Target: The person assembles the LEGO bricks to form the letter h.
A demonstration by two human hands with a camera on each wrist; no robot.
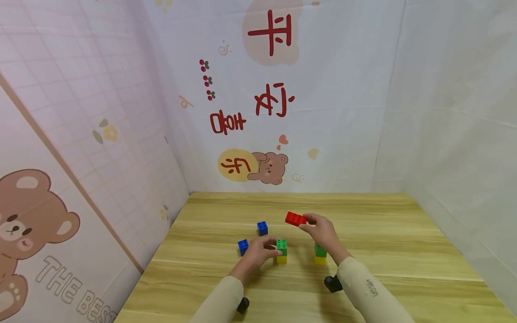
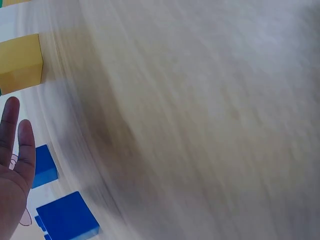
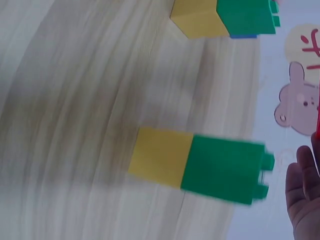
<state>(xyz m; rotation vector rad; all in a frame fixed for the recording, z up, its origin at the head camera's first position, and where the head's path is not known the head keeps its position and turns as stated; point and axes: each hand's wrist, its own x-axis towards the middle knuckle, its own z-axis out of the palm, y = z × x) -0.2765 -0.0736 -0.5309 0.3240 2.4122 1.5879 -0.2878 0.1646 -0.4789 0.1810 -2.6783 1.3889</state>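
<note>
My right hand [image 1: 322,229] holds a red building block [image 1: 294,219] up by its right end, between thumb and fingers. It is above and behind the right stack, a green block [image 3: 222,167] on a yellow block [image 3: 160,157]. The left hand [image 1: 259,252] is at the left stack, with its thumb and a finger on either side of the green block [image 1: 282,246] above a yellow block [image 1: 282,259]. Two fingers of that hand [image 2: 19,135] extend straight in the left wrist view; its thumb is out of frame there.
Two blue blocks stand left of the stacks, one farther back [image 1: 262,228] and one beside the left hand [image 1: 243,247]. The wooden table [image 1: 363,215] meets a printed cloth wall [image 1: 343,134] behind. Black wrist devices [image 1: 333,284] show at both sleeves.
</note>
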